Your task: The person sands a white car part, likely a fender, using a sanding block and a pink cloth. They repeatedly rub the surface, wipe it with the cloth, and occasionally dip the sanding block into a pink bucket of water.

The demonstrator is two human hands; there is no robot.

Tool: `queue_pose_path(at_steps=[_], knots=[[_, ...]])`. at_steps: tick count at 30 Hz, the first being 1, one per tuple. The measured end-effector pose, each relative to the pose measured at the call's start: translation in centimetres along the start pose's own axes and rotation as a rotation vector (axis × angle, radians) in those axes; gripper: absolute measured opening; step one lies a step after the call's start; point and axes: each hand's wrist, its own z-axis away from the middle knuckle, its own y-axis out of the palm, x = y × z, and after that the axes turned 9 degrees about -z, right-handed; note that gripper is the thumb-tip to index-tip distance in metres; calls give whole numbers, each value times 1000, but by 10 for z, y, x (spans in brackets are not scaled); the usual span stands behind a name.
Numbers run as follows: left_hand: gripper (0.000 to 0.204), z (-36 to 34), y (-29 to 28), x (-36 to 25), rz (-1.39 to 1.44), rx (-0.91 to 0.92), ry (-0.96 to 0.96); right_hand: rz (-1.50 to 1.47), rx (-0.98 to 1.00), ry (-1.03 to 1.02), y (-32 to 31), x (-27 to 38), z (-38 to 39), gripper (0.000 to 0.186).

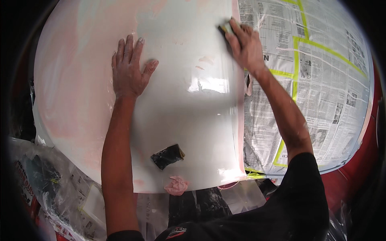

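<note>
A large curved pale panel (169,112) with pink patches lies under both hands. My left hand (130,68) rests flat on it at the upper left, fingers apart and dusted with pale residue. Near the edge of the newspaper masking, my right hand (245,46) grips a dark sanding pad (222,31) with a yellow strip, against the panel. A second dark pad (167,156), rectangular and dusty, lies lower down between my forearms, with a crumpled pink cloth (176,185) just below it at the front edge.
Newspaper sheets (321,100) held by yellow-green tape (329,53) cover the right side. Crumpled clear plastic (60,188) and more paper lie below the panel at the lower left. Red surfaces (350,160) show beyond the right edge.
</note>
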Motion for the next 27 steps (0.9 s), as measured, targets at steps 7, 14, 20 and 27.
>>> queue_pose_path(at_steps=[7,14,20,27], knots=[[71,-7,7,-15,64,-39,29,-15,137,109,1,-92,-83,38],[73,-3,13,1,-3,-58,36,-40,18,68,-7,-12,-17,41],[67,-5,12,0,-63,-54,52,-144,194,168,-80,95,163,56],[71,-7,32,6,34,-112,80,-206,216,344,-118,159,269,63]])
